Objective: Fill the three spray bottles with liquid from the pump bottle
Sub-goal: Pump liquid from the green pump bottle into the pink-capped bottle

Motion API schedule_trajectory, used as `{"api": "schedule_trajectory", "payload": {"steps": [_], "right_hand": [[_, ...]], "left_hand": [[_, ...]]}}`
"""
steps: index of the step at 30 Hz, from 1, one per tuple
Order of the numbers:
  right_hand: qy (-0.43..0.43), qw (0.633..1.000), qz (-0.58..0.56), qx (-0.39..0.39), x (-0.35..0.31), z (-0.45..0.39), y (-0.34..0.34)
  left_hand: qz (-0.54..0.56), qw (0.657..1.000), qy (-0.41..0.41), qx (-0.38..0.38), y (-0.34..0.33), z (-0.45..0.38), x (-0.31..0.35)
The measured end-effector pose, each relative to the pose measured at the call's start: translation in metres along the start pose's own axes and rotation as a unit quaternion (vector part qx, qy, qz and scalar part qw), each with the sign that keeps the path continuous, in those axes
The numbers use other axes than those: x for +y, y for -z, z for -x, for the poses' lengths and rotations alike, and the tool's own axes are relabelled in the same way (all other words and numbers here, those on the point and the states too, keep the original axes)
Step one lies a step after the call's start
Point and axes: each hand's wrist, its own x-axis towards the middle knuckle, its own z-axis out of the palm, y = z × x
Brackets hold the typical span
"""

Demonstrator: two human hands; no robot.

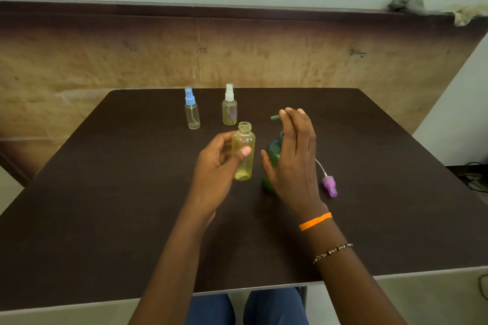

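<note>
Left hand [219, 158] grips uncapped yellow bottle [243, 152], upright. Right hand [293, 155] open, fingers straight over green pump bottle [273, 158]. Purple sprayer cap [329, 186] lies right of right hand. Blue-capped bottle [192, 109] and white-capped bottle [229, 105] stand beyond left hand.

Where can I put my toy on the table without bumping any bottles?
The near table edge, left of the arms, is bare, and so is the left side beside the blue-capped bottle. The middle is crowded: white-capped bottle, open bottle, green pump bottle, purple sprayer.
</note>
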Motion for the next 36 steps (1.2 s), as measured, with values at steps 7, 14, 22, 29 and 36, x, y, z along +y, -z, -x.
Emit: {"api": "schedule_trajectory", "payload": {"steps": [7, 14, 22, 29, 36], "right_hand": [[0.013, 0.998, 0.054, -0.011, 0.002, 0.004, -0.002], [0.029, 0.999, -0.010, 0.035, 0.010, 0.004, -0.014], [0.038, 0.996, -0.013, 0.074, 0.008, 0.003, -0.020], [0.035, 0.995, -0.026, 0.091, 0.008, 0.005, -0.023], [0.035, 0.995, -0.039, 0.085, 0.008, 0.002, -0.021]], "left_hand": [[-0.021, 1.000, -0.011, -0.001, -0.001, -0.005, 0.003], [-0.116, 0.993, -0.026, 0.025, -0.012, -0.015, -0.002], [-0.184, 0.979, -0.077, 0.037, -0.024, -0.018, 0.000], [-0.210, 0.970, -0.112, 0.048, -0.027, -0.019, -0.001], [-0.226, 0.965, -0.120, 0.053, -0.027, -0.020, 0.002]]}}
